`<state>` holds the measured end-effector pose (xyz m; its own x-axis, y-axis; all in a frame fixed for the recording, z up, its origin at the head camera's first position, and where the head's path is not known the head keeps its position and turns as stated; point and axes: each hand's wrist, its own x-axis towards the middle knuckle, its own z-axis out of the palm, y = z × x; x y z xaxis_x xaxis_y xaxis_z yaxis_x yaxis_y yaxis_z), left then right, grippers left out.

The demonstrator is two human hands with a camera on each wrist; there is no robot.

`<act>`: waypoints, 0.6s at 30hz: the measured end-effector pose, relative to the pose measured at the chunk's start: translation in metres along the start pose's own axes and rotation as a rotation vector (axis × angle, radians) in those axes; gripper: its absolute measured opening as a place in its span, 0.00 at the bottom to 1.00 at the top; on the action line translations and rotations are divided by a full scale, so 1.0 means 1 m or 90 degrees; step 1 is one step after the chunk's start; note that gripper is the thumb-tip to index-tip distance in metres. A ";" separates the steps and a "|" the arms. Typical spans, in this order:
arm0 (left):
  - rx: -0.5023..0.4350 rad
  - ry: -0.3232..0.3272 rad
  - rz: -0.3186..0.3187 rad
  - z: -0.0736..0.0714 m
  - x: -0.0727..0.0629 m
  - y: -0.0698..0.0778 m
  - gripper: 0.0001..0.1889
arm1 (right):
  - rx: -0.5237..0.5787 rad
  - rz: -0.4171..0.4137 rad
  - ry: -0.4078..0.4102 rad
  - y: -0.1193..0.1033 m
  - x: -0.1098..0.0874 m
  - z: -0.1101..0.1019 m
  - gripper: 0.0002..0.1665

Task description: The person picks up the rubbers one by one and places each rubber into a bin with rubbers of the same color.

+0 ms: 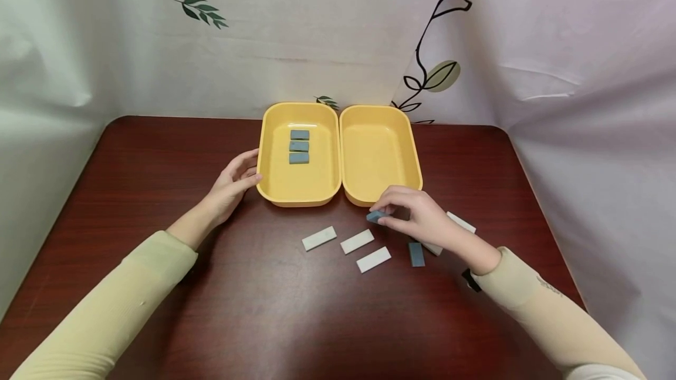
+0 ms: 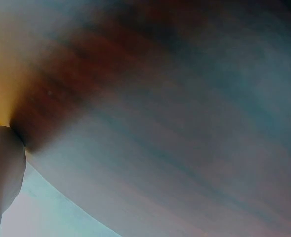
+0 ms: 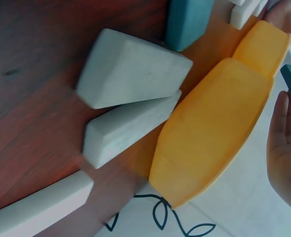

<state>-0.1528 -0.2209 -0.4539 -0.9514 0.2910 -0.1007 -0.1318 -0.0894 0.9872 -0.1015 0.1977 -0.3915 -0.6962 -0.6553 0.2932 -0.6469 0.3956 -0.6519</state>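
Above the table, in front of the right yellow tray (image 1: 381, 189), my right hand (image 1: 417, 216) pinches a blue-grey block (image 1: 376, 216) between thumb and fingers. The block and fingers also show at the right edge of the right wrist view. My left hand (image 1: 232, 183) touches the outer left side of the left yellow tray (image 1: 301, 192), its thumb at the rim. Three blue-grey blocks (image 1: 298, 146) lie in a column inside that tray. Another blue-grey block (image 1: 416, 254) lies on the table below my right hand.
White blocks (image 1: 357, 241) lie scattered on the dark red table (image 1: 253, 309) in front of the trays. More white blocks (image 3: 135, 69) lie beneath the right hand, partly hidden in the head view. A pale curtain (image 1: 290, 46) with leaf prints hangs behind the table.
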 end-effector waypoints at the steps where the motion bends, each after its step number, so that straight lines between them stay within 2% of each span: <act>1: -0.001 0.000 0.001 0.000 0.000 0.000 0.33 | 0.002 0.002 -0.001 -0.001 0.002 0.000 0.14; 10: -0.001 -0.003 0.000 0.000 0.000 0.001 0.33 | 0.023 0.030 -0.017 -0.005 0.016 0.002 0.13; 18: -0.002 -0.003 0.004 0.000 0.000 0.000 0.33 | 0.045 0.035 -0.007 -0.005 0.030 0.006 0.14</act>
<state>-0.1533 -0.2208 -0.4540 -0.9507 0.2955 -0.0937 -0.1268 -0.0946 0.9874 -0.1175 0.1724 -0.3835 -0.7265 -0.6409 0.2478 -0.5835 0.3849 -0.7152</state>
